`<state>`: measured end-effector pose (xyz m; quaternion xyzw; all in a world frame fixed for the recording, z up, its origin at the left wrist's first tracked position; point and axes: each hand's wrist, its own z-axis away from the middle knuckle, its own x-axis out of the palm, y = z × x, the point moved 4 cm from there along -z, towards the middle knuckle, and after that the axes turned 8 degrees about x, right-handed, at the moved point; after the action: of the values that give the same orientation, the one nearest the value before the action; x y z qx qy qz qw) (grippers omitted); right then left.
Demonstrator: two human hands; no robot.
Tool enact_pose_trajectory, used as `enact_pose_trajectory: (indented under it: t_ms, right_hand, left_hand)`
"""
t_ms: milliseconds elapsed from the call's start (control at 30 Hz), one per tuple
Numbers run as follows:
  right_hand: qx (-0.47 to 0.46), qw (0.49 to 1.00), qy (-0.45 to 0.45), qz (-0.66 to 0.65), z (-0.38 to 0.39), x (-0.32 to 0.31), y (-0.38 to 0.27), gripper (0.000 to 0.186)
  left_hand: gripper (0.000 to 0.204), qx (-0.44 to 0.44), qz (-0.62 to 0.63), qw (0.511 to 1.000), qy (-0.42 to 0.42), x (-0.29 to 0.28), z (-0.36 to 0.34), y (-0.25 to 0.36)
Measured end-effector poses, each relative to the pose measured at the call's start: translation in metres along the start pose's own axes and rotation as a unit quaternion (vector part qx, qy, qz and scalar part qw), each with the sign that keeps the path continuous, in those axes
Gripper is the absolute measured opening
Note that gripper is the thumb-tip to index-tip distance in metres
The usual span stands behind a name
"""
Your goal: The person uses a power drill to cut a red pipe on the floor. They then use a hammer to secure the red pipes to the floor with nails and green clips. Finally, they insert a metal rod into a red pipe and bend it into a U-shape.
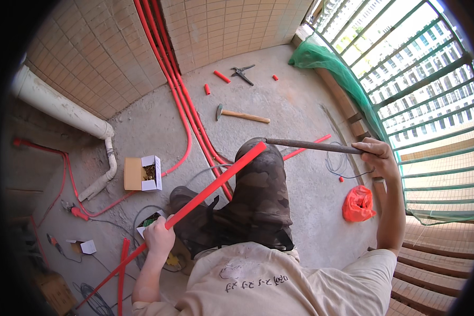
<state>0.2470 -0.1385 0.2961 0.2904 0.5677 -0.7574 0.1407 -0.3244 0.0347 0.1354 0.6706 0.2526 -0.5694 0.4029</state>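
My left hand [159,235] is closed around a long red conduit pipe [216,184], which slants from the lower left up to above my knee. In my raised right hand [376,154] is the end of a dark grey rod that looks like a pipe-bending spring [310,144]. The rod's other tip is close to the pipe's upper end; whether the two touch I cannot tell. Below my right hand a thin cord [338,169] loops down over the floor. My bent knee [259,174] in camouflage trousers is just under the pipe.
A hammer [244,115], pliers-like cutters [242,75] and short red pipe pieces [221,77] lie ahead. Red conduits [181,102] run down the wall and across the floor. An opened carton [133,174] sits at left, a red plastic bag [358,203] at right. Green netting [339,73] edges the railing.
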Motion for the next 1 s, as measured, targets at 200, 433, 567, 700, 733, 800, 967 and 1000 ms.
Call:
enact_pose_trajectory:
  t_ms: [200,433,567,700,733,800,967,1000]
  right_hand:
    - [-0.013,1.0,-0.024,-0.001,-0.002,0.002,-0.011,0.032]
    - [0.045,0.997,-0.045,-0.037,-0.028,-0.017,-0.006,0.033]
    - [0.064,0.989,-0.124,-0.042,-0.091,-0.017,-0.002,0.034]
    - [0.006,0.989,-0.141,0.048,-0.144,-0.018,0.024,0.035]
    - [-0.009,0.988,-0.145,0.059,-0.154,-0.015,0.02,0.036]
    - [0.017,0.987,-0.147,0.056,-0.17,-0.019,0.018,0.037]
    - [0.006,0.98,-0.191,0.06,-0.174,-0.015,-0.033,0.039]
    - [-0.006,0.975,-0.209,0.076,-0.168,-0.009,-0.047,0.039]
  left_hand:
    - [0.041,-0.005,0.001,1.0,0.0,0.003,0.0,-0.006]
    - [0.038,0.012,0.014,1.0,-0.024,0.005,0.005,0.002]
    - [0.033,0.008,0.024,0.998,-0.056,0.013,0.02,-0.003]
    - [0.033,0.012,0.035,0.997,-0.061,0.014,0.021,0.003]
    - [0.033,0.01,0.034,0.997,-0.061,0.012,0.022,0.004]
    - [0.033,0.012,0.034,0.997,-0.064,0.011,0.021,0.005]
    - [0.034,0.014,0.033,0.997,-0.064,0.01,0.018,0.01]
    - [0.035,0.014,0.032,0.998,-0.061,0.01,0.018,0.012]
